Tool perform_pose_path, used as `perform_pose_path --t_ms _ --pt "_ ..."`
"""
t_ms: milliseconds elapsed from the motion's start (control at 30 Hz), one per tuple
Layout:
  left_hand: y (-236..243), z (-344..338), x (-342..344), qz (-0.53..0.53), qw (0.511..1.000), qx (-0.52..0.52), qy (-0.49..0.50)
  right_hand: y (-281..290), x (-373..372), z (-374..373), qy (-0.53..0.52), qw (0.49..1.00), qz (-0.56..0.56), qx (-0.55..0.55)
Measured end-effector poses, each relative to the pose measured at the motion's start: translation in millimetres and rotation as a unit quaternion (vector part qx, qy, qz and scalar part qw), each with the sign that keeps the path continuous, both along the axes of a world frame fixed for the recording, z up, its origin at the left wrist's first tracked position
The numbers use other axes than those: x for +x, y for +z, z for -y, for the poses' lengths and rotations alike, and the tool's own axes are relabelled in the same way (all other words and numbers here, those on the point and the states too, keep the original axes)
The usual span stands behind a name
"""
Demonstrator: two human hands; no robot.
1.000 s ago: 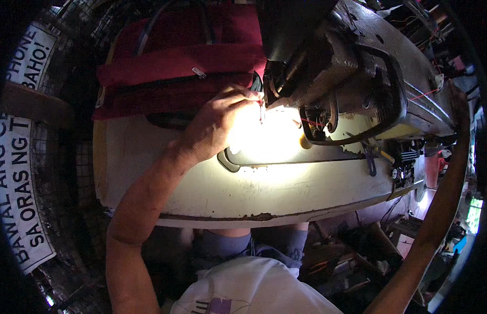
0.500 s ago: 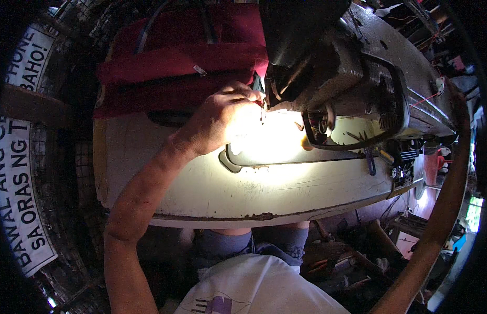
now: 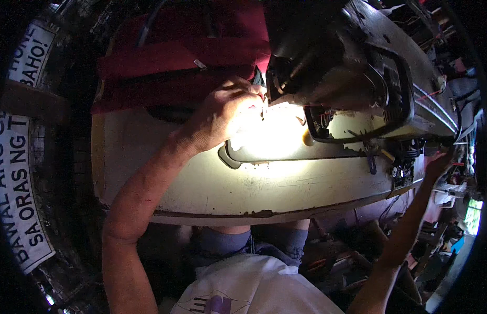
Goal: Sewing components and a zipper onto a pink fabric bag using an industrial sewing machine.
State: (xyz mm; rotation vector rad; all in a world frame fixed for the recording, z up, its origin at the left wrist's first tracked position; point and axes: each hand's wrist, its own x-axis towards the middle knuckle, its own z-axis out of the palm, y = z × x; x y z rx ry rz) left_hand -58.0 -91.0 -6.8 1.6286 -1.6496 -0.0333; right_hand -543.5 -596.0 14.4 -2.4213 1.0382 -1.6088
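Observation:
My left hand point(image 3: 222, 112) reaches across the cream machine table point(image 3: 201, 183) to the needle area of an old grey sewing machine point(image 3: 358, 78). Its fingertips are pinched together right at the needle, under a bright lamp glare. The glare hides whatever is between them. A dark red bag or folded fabric with a zipper point(image 3: 175, 63) lies just behind this hand. My right hand point(image 3: 437, 162) reaches up to the machine's right end, by the dark wheel and belt parts point(image 3: 405, 167). Its grip is lost in shadow.
A white sign with dark lettering point(image 3: 18, 183) hangs at the left. Cluttered tools and scraps point(image 3: 452, 225) fill the dark floor at the lower right. The table's front edge point(image 3: 254, 213) is chipped. My knees and white shirt point(image 3: 248, 288) are below it.
The view has leaned in slightly toward the machine head. My left hand stays pinched at the needle with only small finger shifts. My right arm stays at the machine's right end.

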Motion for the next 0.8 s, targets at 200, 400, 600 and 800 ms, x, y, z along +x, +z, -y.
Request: perform_pose_path --t_ms 200,400,600,800 --pt "3 -1 -4 -0.003 1.000 -0.015 0.012 133 72 26 0.120 0.967 0.020 0.224" --pt "6 -2 -9 0.009 1.000 0.008 0.021 101 52 85 -0.058 0.899 -0.383 -0.204" --pt "4 -3 -10 0.004 1.000 0.005 0.025 72 24 75 -0.009 0.993 -0.012 0.119" --pt "-1 -4 -9 0.024 0.999 -0.011 0.026 -16 36 31 0.020 0.973 0.208 0.101"
